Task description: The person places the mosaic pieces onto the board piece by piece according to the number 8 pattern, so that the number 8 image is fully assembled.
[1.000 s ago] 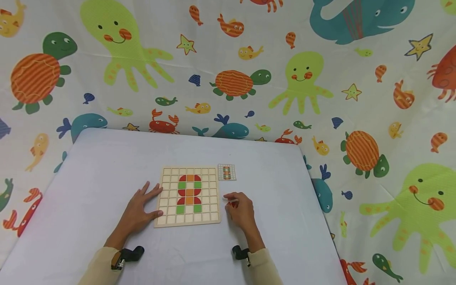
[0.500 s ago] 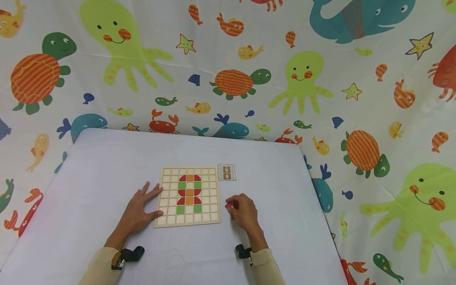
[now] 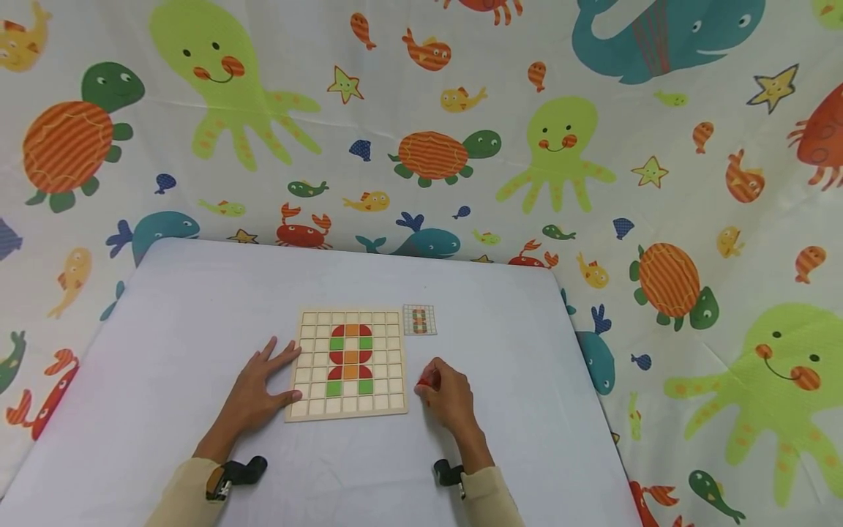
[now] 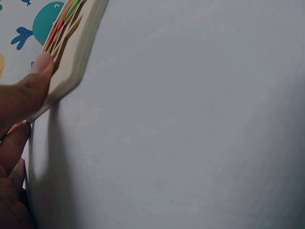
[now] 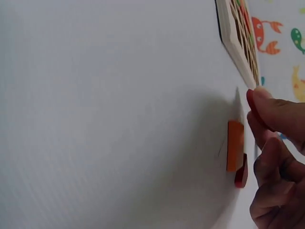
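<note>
A wooden grid board [image 3: 385, 401] lies on the white table, with red curved, orange and green square tiles set in its middle columns. My left hand [image 3: 253, 388] has its fingers spread, and the thumb and index fingertip rest at the board's left edge. In the left wrist view the thumb [image 4: 40, 78] touches the board's rim [image 4: 71, 78]. Right of the board, my right hand [image 3: 449, 391] pinches a small red tile [image 5: 255, 109] between thumb and fingers. Below that hand, an orange tile [image 5: 235, 145] and another red tile [image 5: 241, 171] lie on the table, hidden from the head view.
A small pattern card [image 3: 428, 320] showing a coloured figure on a grid lies at the board's upper right. Behind the white table [image 3: 217, 293] hangs a cloth [image 3: 276, 44] printed with sea animals.
My right hand has shifted slightly right, and its fingers have drawn together around the red tile; a pale edge seen at the fingertips earlier is out of sight. The left hand stays put.
</note>
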A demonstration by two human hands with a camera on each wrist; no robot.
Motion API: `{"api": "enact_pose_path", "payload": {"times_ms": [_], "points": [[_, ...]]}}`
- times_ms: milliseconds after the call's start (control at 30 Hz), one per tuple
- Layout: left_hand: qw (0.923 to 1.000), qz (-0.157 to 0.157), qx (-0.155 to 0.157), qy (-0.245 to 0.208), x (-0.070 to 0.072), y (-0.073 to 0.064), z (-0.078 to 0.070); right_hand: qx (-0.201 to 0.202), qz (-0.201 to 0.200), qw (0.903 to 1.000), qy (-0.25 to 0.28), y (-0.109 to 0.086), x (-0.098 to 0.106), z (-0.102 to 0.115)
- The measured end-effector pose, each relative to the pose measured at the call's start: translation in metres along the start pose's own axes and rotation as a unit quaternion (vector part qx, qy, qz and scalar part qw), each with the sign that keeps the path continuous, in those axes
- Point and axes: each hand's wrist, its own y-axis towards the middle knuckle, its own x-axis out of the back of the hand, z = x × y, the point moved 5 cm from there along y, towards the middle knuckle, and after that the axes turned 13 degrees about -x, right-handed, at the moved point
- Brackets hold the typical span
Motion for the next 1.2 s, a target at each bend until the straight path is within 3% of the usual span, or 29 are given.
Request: {"api": "enact_pose_path", "payload": {"times_ms": [267,500,733,933,1200], "points": [[1.0000,0.001,0.000,0.002,0.000,0.000,0.000,0.025,0.015,0.9973,0.068,-0.015,-0.010,0.016],[1.0000,-0.003,-0.003,0.001,0.000,0.000,0.000,0.050,0.044,0.9890,0.132,-0.031,-0.028,0.039],[1.0000,-0.004,-0.002,0.000,-0.001,0.000,0.000,0.025,0.059,0.9851,0.159,-0.042,-0.050,0.055],[1.0000,0.003,0.007,-0.003,-0.001,-0.001,0.002,0.023,0.061,0.9873,0.145,-0.049,-0.072,0.068],[1.0000,0.002,0.003,0.000,0.000,0.000,0.000,0.033,0.027,0.9969,0.066,-0.053,-0.093,0.080]]}}
